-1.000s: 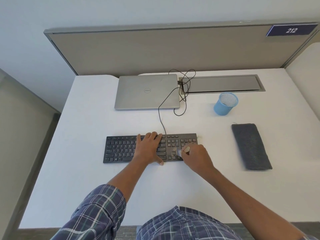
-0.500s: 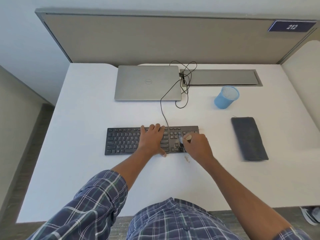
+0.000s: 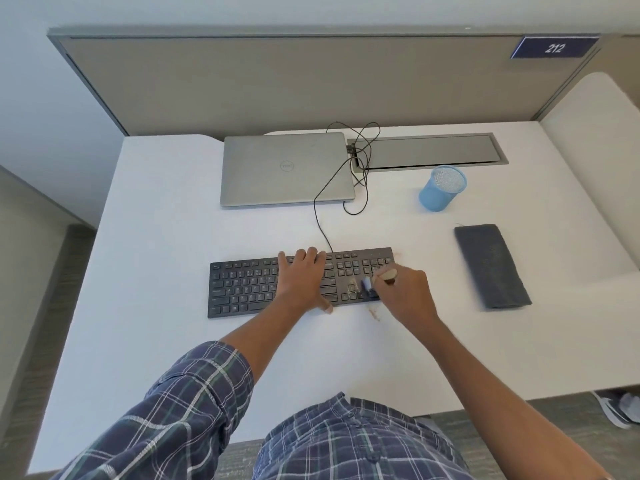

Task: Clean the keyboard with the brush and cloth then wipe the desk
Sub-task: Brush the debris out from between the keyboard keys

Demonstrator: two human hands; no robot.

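Observation:
A black keyboard (image 3: 242, 285) lies in the middle of the white desk (image 3: 166, 209). My left hand (image 3: 303, 278) rests flat on its keys with the fingers straight, holding it down. My right hand (image 3: 405, 292) grips a small brush (image 3: 372, 282) with a wooden handle, its bristles down on the keys at the keyboard's right end. Brownish crumbs (image 3: 374, 314) lie on the desk just in front of the keyboard's right corner. A folded grey cloth (image 3: 491, 266) lies on the desk to the right, apart from both hands.
A shut silver laptop (image 3: 287, 169) sits behind the keyboard, with a black cable (image 3: 320, 216) looping from it to the keyboard. A blue mesh cup (image 3: 442, 188) stands at the back right, beside a grey cable hatch (image 3: 429, 152). A partition closes the desk's far side.
The brush has swept across the keys at the right end of the keyboard, and crumbs now lie on the desk in front of it. My left hand has stayed on the keys.

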